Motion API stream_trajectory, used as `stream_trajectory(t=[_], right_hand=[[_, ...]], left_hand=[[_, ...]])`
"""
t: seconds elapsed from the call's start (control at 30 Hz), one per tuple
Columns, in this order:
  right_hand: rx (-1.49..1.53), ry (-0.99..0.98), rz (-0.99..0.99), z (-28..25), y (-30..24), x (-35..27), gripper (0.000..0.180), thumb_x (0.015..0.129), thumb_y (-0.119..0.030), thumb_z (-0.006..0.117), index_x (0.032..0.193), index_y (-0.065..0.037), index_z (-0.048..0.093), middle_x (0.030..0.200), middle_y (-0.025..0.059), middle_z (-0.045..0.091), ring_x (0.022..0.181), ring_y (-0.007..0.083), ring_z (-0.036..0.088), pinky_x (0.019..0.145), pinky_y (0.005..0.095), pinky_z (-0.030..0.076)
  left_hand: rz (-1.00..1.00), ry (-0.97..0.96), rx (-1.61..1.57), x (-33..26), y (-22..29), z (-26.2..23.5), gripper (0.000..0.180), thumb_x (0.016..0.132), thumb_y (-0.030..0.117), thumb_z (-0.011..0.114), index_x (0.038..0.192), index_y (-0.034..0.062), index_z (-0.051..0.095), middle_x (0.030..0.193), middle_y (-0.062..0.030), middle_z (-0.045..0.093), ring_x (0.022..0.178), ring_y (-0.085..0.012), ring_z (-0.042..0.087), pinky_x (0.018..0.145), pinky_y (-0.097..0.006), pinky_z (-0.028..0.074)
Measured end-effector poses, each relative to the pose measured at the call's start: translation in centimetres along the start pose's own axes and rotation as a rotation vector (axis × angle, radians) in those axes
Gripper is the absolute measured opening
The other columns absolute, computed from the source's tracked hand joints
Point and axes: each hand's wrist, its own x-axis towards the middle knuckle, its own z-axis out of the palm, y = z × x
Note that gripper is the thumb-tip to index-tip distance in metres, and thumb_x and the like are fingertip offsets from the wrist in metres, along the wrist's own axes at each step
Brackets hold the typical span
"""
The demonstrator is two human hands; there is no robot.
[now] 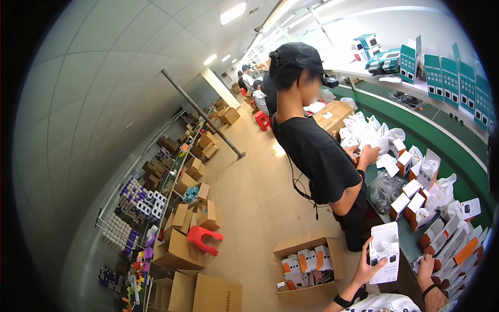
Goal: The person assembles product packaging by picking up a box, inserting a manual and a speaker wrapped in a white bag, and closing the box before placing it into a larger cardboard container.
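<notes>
Left hand (pixel 368 268) closed around a white open box (pixel 385 252), held upright just above the bench (pixel 410 244) edge. Right hand (pixel 425 265) lower right, resting on white-and-orange boxes (pixel 457 249) in a row; grip not clear, cannot tell. On the floor, below left of the hand, a brown carton (pixel 307 268) filled with white-orange packs. Further along the bench, more open white boxes (pixel 413 197) and white bags (pixel 364 130). A co-worker (pixel 317 151) in black beside them. Far right, upright teal cartons (pixel 457 83) on a shelf. Left, a red stool (pixel 204 239) near cardboard boxes.
</notes>
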Motion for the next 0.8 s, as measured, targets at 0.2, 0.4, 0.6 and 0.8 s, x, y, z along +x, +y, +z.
stream_trajectory(t=[0.2, 0.4, 0.6, 0.8], right_hand=[[0.444, 0.208, 0.022, -17.4, -9.2, 3.9, 0.012, 0.076, 0.007, 0.066, 0.084, -0.002, 0.063, 0.089, 0.0155, 0.055, 0.089, 0.0370, 0.055, 0.079, 0.0451, 0.043], [1.296, 0.126, 0.324, -29.9, -10.3, 7.7, 0.013, 0.097, -0.002, 0.053, 0.088, -0.001, 0.063, 0.084, 0.0024, 0.061, 0.075, 0.0105, 0.057, 0.068, 0.0267, 0.045], [1.436, 0.145, 0.310, -31.4, -12.7, 9.1, 0.025, 0.086, 0.002, 0.066, 0.109, -0.006, 0.059, 0.095, 0.0024, 0.059, 0.077, 0.0063, 0.058, 0.059, 0.0203, 0.046], [1.124, 0.197, -0.040, -31.5, -14.6, 8.8, 0.020, 0.084, 0.007, 0.063, 0.102, -0.001, 0.067, 0.119, 0.0106, 0.056, 0.093, 0.0157, 0.065, 0.069, 0.0255, 0.054]], left_hand=[[-0.026, -0.030, -0.014, 0.5, 0.9, 0.4, 0.089, 0.088, 0.008, 0.078, 0.158, 0.0104, 0.024, 0.139, -0.0127, 0.051, 0.127, -0.0216, 0.054, 0.110, -0.038, 0.042], [-0.068, -0.195, 0.016, 0.8, 2.6, 1.8, 0.086, 0.090, 0.011, 0.076, 0.158, 0.0110, 0.024, 0.143, -0.0117, 0.047, 0.133, -0.0208, 0.048, 0.111, -0.037, 0.038], [-0.197, -0.555, -0.056, 0.8, 2.6, 4.6, 0.090, 0.090, 0.017, 0.076, 0.162, 0.0127, 0.022, 0.151, -0.0114, 0.041, 0.139, -0.0203, 0.041, 0.116, -0.035, 0.031], [-0.229, -0.494, 0.024, 0.2, 4.3, 6.0, 0.096, 0.084, 0.016, 0.081, 0.160, 0.0123, 0.023, 0.146, -0.0126, 0.047, 0.134, -0.0211, 0.047, 0.113, -0.036, 0.036]])
